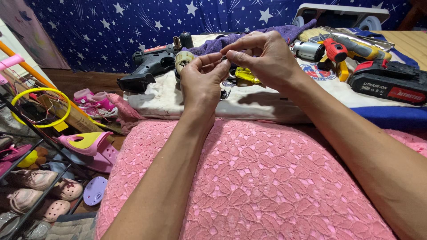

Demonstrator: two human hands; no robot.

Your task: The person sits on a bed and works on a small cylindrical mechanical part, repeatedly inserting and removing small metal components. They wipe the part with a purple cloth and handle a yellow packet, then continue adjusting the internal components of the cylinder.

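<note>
My left hand (201, 82) holds a small cream-coloured gear housing (183, 59) of a power drill, raised above a white cloth (249, 101). My right hand (266, 57) meets it from the right, with thumb and forefinger pinched on a tiny dark part (224, 57) at the left fingertips. Just behind the left hand lies the black drill body (149, 67). A yellow piece (246, 75) shows under my right hand. Both forearms reach over a pink lace fabric (249, 182).
On the cloth to the right lie a silver motor (308, 50), a red and yellow tool (344, 50) and a black and red battery pack (386, 81). A purple towel (284, 32) lies behind. A shoe rack with sandals (40, 178) stands at the left.
</note>
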